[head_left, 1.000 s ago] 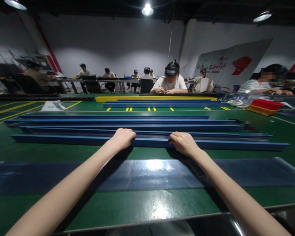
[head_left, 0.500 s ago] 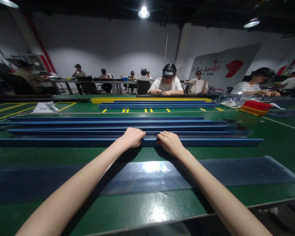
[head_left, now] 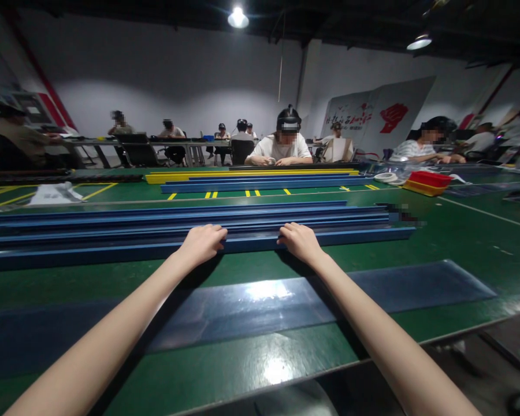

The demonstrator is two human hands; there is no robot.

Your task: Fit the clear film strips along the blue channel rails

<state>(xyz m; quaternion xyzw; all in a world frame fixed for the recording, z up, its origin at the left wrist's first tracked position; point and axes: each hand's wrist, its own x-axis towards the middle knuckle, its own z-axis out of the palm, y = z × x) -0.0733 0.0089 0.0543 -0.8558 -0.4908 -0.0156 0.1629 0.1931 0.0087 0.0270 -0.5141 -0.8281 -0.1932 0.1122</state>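
Note:
Both hands are at a long blue plastic rail [head_left: 251, 244], the nearest of several lying side by side across the table. My left hand [head_left: 203, 241] has its fingers curled over the top of this rail, left of the middle. My right hand [head_left: 300, 240] grips the same rail farther right, with a stretch of bare rail between the hands. The fingertips of both are partly hidden behind the rail. Just beyond lie the other blue rails [head_left: 260, 216]. Closer to me, a clear flat plastic strip [head_left: 260, 306] lies on the table under my forearms.
Yellow rails [head_left: 251, 174] and more blue rails [head_left: 268, 185] lie farther back on the green table [head_left: 472, 248]. A red bin [head_left: 427, 183] stands at the back right, beside white rolls [head_left: 385, 178]. White sheets [head_left: 55, 193] lie at left. A co-worker [head_left: 281, 147] sits opposite.
The view has turned a little to the right. My left hand has moved left along the rail, so the hands are farther apart. The front rail's right end now appears farther left.

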